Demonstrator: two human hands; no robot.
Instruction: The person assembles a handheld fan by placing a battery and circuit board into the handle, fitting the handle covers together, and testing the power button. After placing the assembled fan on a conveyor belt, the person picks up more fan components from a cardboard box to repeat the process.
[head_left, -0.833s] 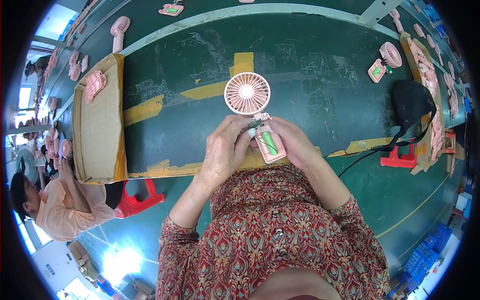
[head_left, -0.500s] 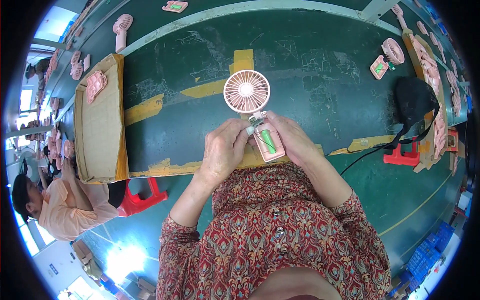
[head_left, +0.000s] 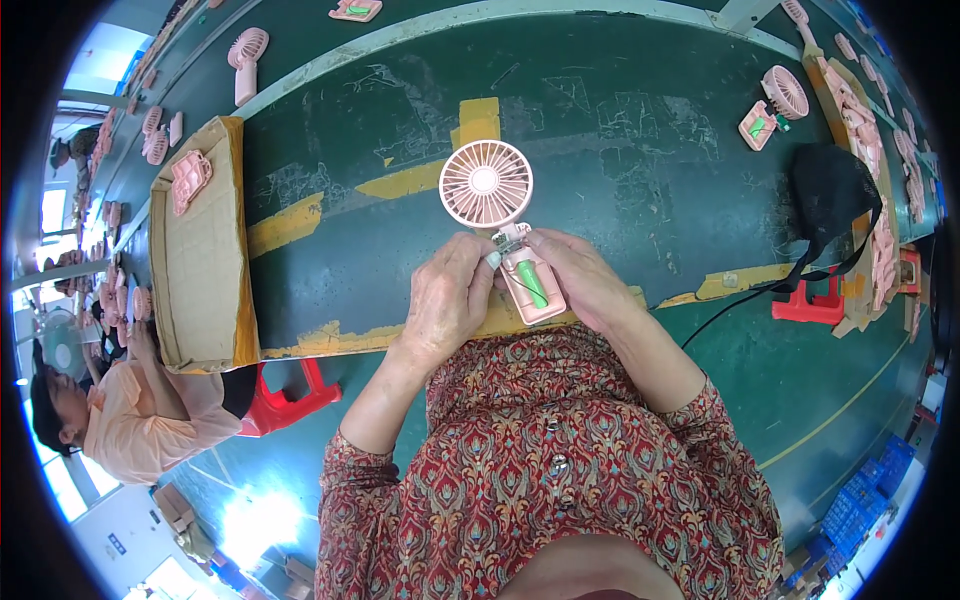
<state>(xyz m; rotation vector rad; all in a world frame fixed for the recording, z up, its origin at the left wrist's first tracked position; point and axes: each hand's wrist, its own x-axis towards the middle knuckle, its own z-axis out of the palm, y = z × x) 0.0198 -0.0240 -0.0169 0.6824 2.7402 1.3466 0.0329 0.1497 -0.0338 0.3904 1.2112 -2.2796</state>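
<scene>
A pink handheld fan (head_left: 486, 184) lies in front of me near the table's front edge, its round grille pointing away from me. Its handle is uncovered and shows a green battery cell (head_left: 531, 284), dark wires and a small circuit board (head_left: 511, 239) at the neck. With finger and thumb closed, my left hand (head_left: 442, 296) pinches a small whitish piece beside the neck; its exact kind is too small to tell. My right hand (head_left: 582, 277) grips the right side of the handle, thumb at the neck.
A cardboard tray (head_left: 205, 268) with a pink casing part (head_left: 190, 180) stands at the left. Another uncovered fan (head_left: 785, 92) lies at the far right, near a black cloth bag (head_left: 833, 200) and a box of pink parts (head_left: 858, 115). A co-worker (head_left: 150, 405) sits at the left by a red stool (head_left: 290, 398).
The fan's head sits slightly further left in the view, and the handle tilts a little more. Both hands keep their hold with only slight finger movement.
</scene>
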